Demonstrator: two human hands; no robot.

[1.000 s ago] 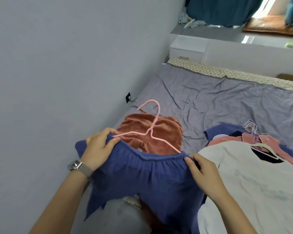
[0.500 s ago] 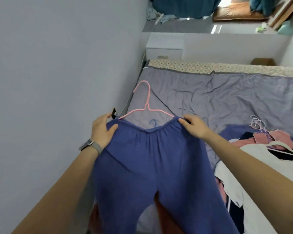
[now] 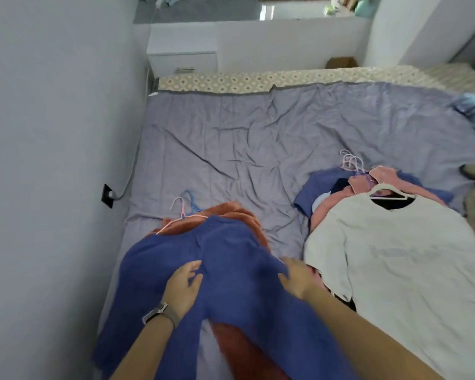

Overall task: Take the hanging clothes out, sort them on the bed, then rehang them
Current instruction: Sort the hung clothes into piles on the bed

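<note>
1. I am gripping nothing: my left hand (image 3: 183, 287) and right hand (image 3: 295, 278) are lying flat, fingers spread, on the blue trousers (image 3: 203, 270).
2. Half a second ago I was holding them up by the waistband; now they are lying on the bed (image 3: 231, 149), over the rust-brown garment (image 3: 239, 215), with the pink hanger (image 3: 180, 212) showing at their top.
3. I am smoothing them into the left pile, well apart from the white T-shirt (image 3: 395, 256) stack on the right.
4. Sorting seems to be going on; rehanging is not yet begun.
</note>
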